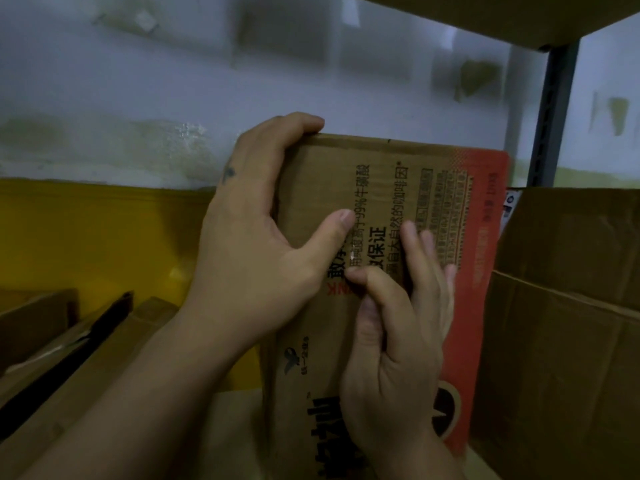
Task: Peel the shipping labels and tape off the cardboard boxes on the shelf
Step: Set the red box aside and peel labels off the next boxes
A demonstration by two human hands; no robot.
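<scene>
Gripping the upright cardboard box (381,161) at its top-left corner with the left hand (256,258), fingers curled over the edge. Pressing the right hand (398,341) flat on its printed face, fingers straight, bent thumb perhaps picking there.

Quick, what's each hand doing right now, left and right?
Left hand: grips the printed cardboard box by its top left corner.
Right hand: on the box face, thumb bent; whether it pinches anything cannot be told.
</scene>
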